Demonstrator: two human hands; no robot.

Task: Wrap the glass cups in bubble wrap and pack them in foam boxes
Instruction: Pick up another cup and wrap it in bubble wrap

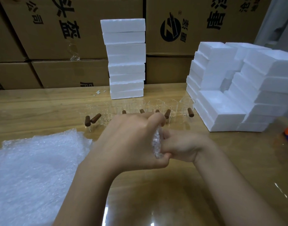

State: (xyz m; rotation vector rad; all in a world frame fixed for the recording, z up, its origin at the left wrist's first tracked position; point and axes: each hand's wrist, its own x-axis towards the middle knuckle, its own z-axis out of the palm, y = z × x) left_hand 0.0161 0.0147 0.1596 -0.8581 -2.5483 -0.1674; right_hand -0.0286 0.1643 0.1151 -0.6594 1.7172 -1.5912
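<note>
Left hand point(132, 141): curled over the bubble-wrap bundle point(156, 144) from above, thumb under it, holding it tight.
Right hand point(185, 145): fingers bent, their tips pressed into the bundle's right side; it pinches the loose wrap there.
Bundle: held above the middle of the table point(156, 185), between the two hands and clear of the surface. Only a narrow strip of wrap shows, and any cup inside is hidden.
Long axis: the visible strip runs from the table's near edge toward the far edge, across the line between the wrists.
Step, as I judge it: closing the wrap's end before boxing.
Key relation: the open foam boxes point(221, 105) are stacked toward the right edge, so the bundle must go rightward. The right hand is nearer to them.
Glass cups point(171, 106): a row with brown handles stands unwrapped just beyond the hands.
Bubble wrap sheet point(34, 168): lies on the near-left part of the table.
Closed foam stack point(126, 59): stands at the far edge, in front of the cardboard cartons point(189, 22).
Risk: the tucked end may spring loose if the left hand lets go first.
</note>
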